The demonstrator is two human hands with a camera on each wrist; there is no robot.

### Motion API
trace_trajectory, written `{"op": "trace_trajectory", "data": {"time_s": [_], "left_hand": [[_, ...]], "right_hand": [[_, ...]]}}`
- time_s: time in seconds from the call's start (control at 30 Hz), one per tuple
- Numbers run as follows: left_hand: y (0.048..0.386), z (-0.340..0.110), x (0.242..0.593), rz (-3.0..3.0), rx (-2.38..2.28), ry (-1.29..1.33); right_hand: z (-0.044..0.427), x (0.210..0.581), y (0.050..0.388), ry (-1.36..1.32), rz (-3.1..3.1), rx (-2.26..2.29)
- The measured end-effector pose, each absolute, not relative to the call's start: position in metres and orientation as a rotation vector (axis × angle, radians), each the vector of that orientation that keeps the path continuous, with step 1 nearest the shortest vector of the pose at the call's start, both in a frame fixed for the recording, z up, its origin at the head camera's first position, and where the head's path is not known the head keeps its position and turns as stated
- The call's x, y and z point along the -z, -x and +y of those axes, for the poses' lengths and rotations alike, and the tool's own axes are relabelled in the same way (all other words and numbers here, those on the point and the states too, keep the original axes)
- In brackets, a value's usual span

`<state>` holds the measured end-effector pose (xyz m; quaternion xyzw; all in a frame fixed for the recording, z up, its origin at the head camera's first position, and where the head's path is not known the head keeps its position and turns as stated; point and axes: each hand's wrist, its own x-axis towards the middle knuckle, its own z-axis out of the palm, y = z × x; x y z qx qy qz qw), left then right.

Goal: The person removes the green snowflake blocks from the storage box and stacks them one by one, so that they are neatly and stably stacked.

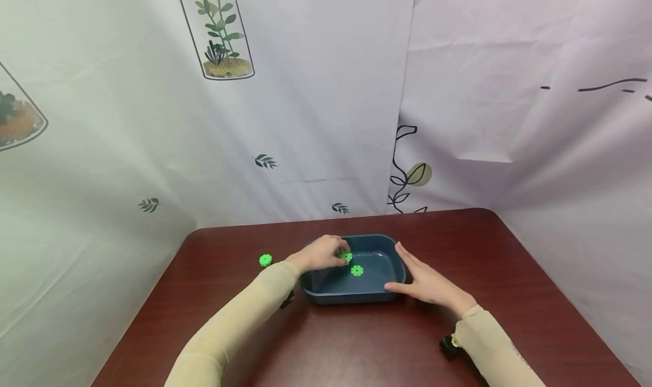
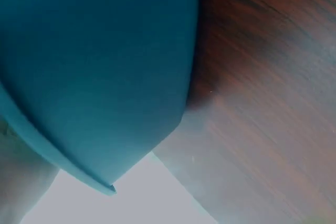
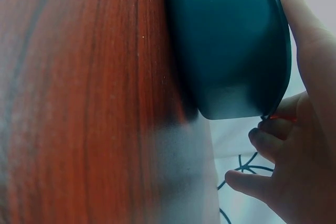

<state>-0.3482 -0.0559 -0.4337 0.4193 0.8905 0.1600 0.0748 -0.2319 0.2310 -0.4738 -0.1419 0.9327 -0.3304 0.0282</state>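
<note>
A dark blue tray (image 1: 374,262) stands on the table, with a green notched disc (image 1: 357,270) lying inside. My left hand (image 1: 323,253) reaches over the tray's left end. Its thumb and bent fingers pinch a second green notched disc (image 1: 347,256), partly covered by the fingers. At the opposite end, my right hand (image 1: 428,279) rests against the rim, thumb and fingers spread and fairly straight. The right wrist view shows that hand beside the tray wall (image 3: 231,51). In the left wrist view, the tray's outer wall (image 2: 105,77) hides nearly all of the left hand.
To the left of the tray, one or more green notched discs (image 1: 265,259) lie on the dark red wooden table (image 1: 346,342). A white printed cloth (image 1: 326,121) hangs behind the table's back edge. Black wrist devices (image 1: 449,347) show under the sleeves.
</note>
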Motion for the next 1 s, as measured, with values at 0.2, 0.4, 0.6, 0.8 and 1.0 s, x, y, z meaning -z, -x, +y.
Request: {"op": "trace_trajectory", "data": {"time_s": [0.2,0.4,0.6,0.8,1.0], "left_hand": [[0.348,-0.067,0.425,2.698,-0.56,-1.249],[0.349,-0.087,0.413,2.755,-0.66,-1.225],[0.352,-0.113,0.404,2.851,-0.747,-1.091],[0.35,-0.144,0.396,2.915,-0.816,-0.976],[0.349,-0.181,0.39,2.97,-0.872,-0.924]], "right_hand": [[0.231,0.473,0.231,0.442,2.877,1.018],[0.232,0.473,0.23,0.44,2.877,1.026],[0.231,0.473,0.231,0.449,2.879,1.021],[0.231,0.474,0.232,0.455,2.882,1.016],[0.232,0.476,0.232,0.453,2.888,1.01]]}}
